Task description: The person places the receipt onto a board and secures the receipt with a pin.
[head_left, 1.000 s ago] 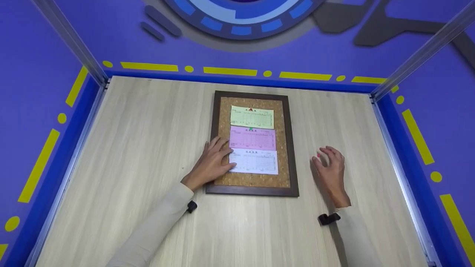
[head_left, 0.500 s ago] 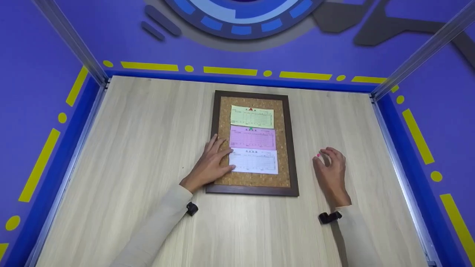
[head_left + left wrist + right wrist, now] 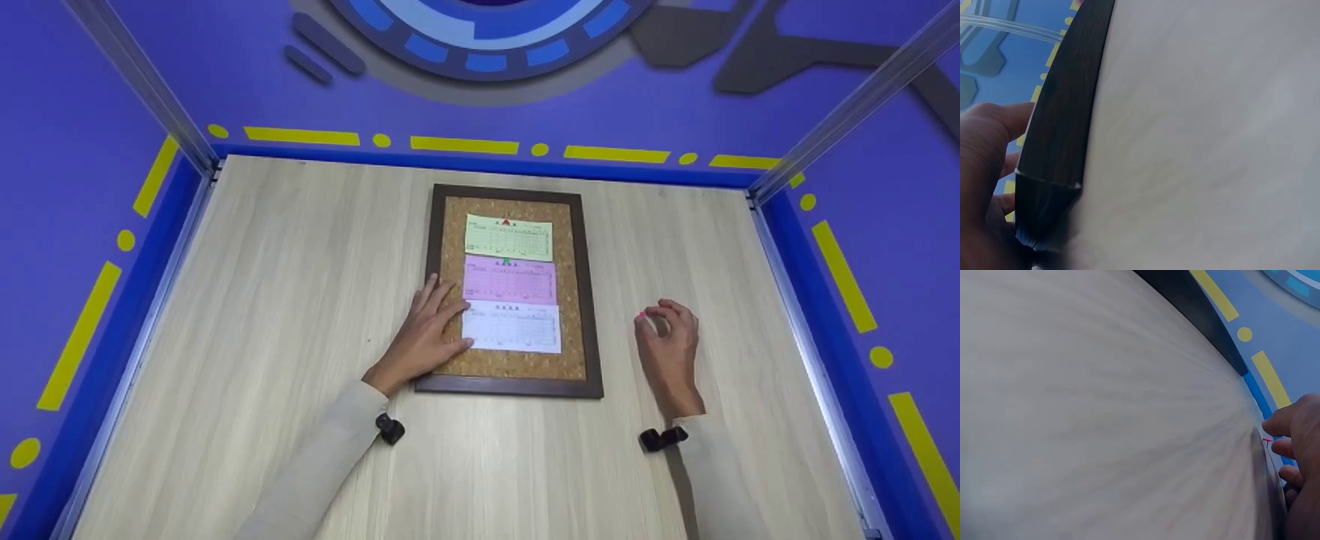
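Observation:
A dark-framed corkboard [image 3: 517, 365] lies on the table. On it are a green slip [image 3: 510, 240] with a red pin [image 3: 506, 222] at its top edge, a pink slip [image 3: 510, 282] with a green pin [image 3: 507, 260], and a white slip [image 3: 514, 330] lowest. My left hand [image 3: 424, 326] rests across the board's left side, its fingers spread, thumb and a fingertip touching the white slip's left edge. Right of the board, my right hand [image 3: 670, 341] pinches a small pink pushpin [image 3: 1267, 440], whose thin metal point shows in the right wrist view.
The pale wood-grain table [image 3: 300, 247] is bounded by blue panels [image 3: 480, 97] at the back and both sides, with metal posts [image 3: 847, 109] at the corners. The board's frame [image 3: 1061, 101] rises above the tabletop in the left wrist view.
My right fingers have drawn slightly closer together around the pushpin, and the hand has shifted a little to the right. The left fingers have pulled back slightly from the pink slip.

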Tool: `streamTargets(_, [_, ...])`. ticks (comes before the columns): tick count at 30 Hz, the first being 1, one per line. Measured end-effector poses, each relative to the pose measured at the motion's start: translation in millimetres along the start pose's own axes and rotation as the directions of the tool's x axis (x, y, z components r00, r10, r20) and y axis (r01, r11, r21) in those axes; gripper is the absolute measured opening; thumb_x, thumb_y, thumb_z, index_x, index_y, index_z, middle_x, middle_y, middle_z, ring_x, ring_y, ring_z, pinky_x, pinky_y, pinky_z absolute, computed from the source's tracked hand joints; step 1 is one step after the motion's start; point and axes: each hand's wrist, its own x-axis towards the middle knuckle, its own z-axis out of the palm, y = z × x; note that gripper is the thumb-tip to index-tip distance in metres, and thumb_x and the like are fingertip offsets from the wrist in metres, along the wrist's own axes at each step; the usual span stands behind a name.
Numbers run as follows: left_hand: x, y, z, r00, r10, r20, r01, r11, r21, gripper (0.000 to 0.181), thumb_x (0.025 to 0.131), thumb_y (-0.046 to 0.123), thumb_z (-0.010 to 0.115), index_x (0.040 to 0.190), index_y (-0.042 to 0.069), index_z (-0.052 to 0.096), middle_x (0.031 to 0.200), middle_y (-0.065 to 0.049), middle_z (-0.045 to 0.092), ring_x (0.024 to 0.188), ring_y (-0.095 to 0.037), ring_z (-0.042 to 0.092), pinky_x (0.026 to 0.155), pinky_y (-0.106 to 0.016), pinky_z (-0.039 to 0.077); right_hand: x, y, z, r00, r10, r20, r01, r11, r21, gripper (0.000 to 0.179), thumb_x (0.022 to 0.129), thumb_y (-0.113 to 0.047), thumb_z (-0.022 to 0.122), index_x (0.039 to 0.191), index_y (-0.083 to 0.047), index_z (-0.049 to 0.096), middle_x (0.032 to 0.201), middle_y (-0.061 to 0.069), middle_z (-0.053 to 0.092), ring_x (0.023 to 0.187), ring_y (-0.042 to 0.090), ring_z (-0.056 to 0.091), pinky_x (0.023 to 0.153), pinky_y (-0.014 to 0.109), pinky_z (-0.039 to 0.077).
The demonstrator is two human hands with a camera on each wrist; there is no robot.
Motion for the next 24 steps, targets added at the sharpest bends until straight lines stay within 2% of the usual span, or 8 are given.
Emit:
streamTargets(9, [-1.4, -2.9, 4.1, 1.000, 0.014, -0.019, -0.014, 1.000, -0.005, 0.063, 0.097, 0.036, 0.084, 0.152, 0.013, 0.065, 0.179, -0.014, 0.030, 0.171, -0.037, 0.000, 0.135, -0.061, 0.005, -1.4, -3.2, 4.5, 0.999, 0.010, -0.041, -0.007, 0.998, 0.058, 0.015, 0.100, -0.011, 0.077, 0.104, 0.004, 0.076, 0.140, 0.016, 0.062, 0.137, 0.029, 0.051, 0.115, 0.051, 0.043])
streamTargets(19, [-3.4, -5.5, 6.1, 1.000, 0.018, -0.025, -0.019, 0.999, -0.035, 0.063, 0.098, 0.037, 0.083, 0.153, 0.013, 0.064, 0.179, -0.014, 0.030, 0.171, -0.035, -0.002, 0.135, -0.059, 0.003, 1.3, -3.9, 6.9, 0.998, -0.010, -0.063, 0.010, 1.000, 0.007, 0.011, 0.100, -0.006, 0.076, 0.103, 0.005, 0.077, 0.138, 0.018, 0.064, 0.136, 0.035, 0.051, 0.116, 0.053, 0.037])
streamTargets(24, [-4.0, -6.0, 6.4, 0.999, 0.028, -0.032, -0.029, 0.999, -0.030, 0.062, 0.098, 0.035, 0.084, 0.152, 0.013, 0.064, 0.179, -0.014, 0.030, 0.171, -0.036, -0.001, 0.135, -0.060, 0.005, 0.6, -4.0, 6.2, 0.999, 0.010, -0.047, -0.010, 1.000, 0.001, 0.012, 0.102, -0.007, 0.074, 0.104, 0.004, 0.077, 0.140, 0.016, 0.063, 0.139, 0.033, 0.049, 0.117, 0.054, 0.037])
